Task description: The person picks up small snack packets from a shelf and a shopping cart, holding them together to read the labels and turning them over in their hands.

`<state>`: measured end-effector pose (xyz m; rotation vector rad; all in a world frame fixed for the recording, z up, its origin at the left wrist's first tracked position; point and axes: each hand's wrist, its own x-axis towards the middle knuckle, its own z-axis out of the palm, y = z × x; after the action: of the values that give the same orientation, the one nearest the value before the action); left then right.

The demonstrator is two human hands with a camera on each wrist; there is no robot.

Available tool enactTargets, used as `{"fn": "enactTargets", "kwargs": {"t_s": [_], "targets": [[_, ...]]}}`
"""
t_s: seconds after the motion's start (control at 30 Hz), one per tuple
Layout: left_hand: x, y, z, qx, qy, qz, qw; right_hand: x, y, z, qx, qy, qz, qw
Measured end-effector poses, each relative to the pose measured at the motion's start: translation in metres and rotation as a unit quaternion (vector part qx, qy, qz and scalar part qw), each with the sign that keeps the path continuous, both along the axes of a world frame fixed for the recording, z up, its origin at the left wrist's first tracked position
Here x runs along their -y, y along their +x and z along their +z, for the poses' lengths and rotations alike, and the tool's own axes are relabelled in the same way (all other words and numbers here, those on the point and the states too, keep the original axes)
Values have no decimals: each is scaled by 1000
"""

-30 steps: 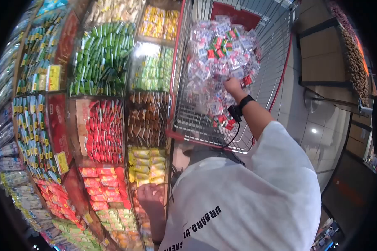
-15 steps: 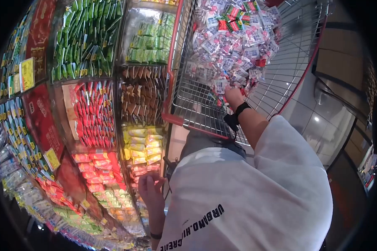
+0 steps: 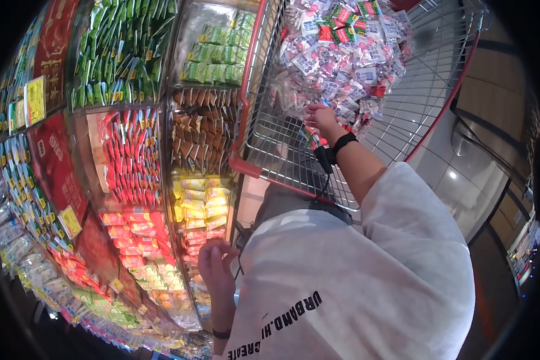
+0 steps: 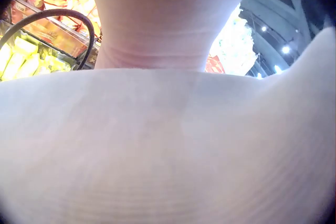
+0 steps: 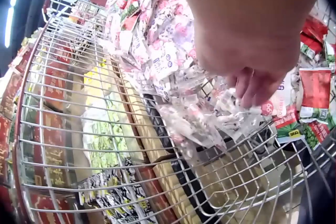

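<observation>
**Right hand in the cart's packet heap, left hand low by the shelf**

Reading left to right, I see the shelf bins of yellow, red and green foil snack packets (image 3: 201, 204). The left hand (image 3: 216, 267) is raised just beside them, fingers loosely bent. The view is too small for me to tell whether it pinches anything. Further right stands the red-rimmed wire shopping cart (image 3: 276, 153), holding the heap of clear-wrapped pink and white snack packets (image 3: 342, 54). The heap lies ahead and to the right, its long axis running away along the cart. The right hand (image 3: 321, 117) is the nearer one, at the heap's near edge, its fingers (image 5: 251, 88) curled round a clear packet. The left hand is well apart from the heap.
</observation>
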<state>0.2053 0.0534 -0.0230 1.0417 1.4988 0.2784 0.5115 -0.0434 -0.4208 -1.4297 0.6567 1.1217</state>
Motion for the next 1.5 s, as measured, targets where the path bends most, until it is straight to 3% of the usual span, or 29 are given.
{"fn": "enactTargets", "kwargs": {"t_s": [0.03,0.07,0.1,0.13,0.23,0.27,0.3,0.37,0.43,0.5,0.53,0.57,0.6,0.67,0.77,0.8,0.83,0.87,1.0,1.07,1.23,1.5], "targets": [[1,-1,0,1,4,2,1000,2,5,16,-2,0,3,1000],[2,-2,0,0,3,5,1000,5,12,35,74,-138,135,978],[2,-3,-1,-1,2,7,1000,10,18,43,147,-270,261,915],[1,-4,-2,-2,2,10,1000,25,14,14,84,-308,228,920],[5,-8,-6,17,-6,16,1000,80,-14,-75,123,-222,261,931],[5,-7,-7,18,-6,17,1000,58,-28,-64,71,-380,174,905],[6,-6,-7,14,-7,16,1000,50,-29,-41,73,-382,174,905],[6,-5,-7,8,-8,14,1000,39,-21,9,143,-409,329,839],[6,-7,-8,8,-5,12,1000,30,-20,2,160,-434,298,835],[6,-8,-8,10,-7,15,1000,29,-14,6,248,-295,481,788],[6,-7,-9,15,-9,18,1000,23,-23,-12,269,-318,288,862],[7,-6,-10,16,-10,18,1000,25,-25,-27,269,-319,288,862],[7,-6,-10,13,-14,18,1000,21,-23,-27,244,-205,241,917],[7,-5,-11,11,-17,19,1000,16,-23,-24,151,-18,127,980],[7,-5,-10,13,-16,19,1000,28,-22,-28,123,9,98,988],[7,-4,-9,12,-12,19,1000,32,-21,-21,122,9,100,987],[7,-3,-9,12,-8,19,1000,37,-20,-14,193,-149,184,952],[7,-3,-9,11,-9,20,1000,40,-18,-7,257,-301,261,880],[8,-3,-11,1,-15,30,999,58,-28,-32,228,-298,279,884],[9,-3,-12,0,-21,36,999,41,-38,-1,241,-395,413,784],[8,-7,-15,4,-20,32,999,16,-38,6,142,-443,438,769],[10,-7,-14,-10,-22,16,1000,4,-43,-13,9,-526,265,808]]}}
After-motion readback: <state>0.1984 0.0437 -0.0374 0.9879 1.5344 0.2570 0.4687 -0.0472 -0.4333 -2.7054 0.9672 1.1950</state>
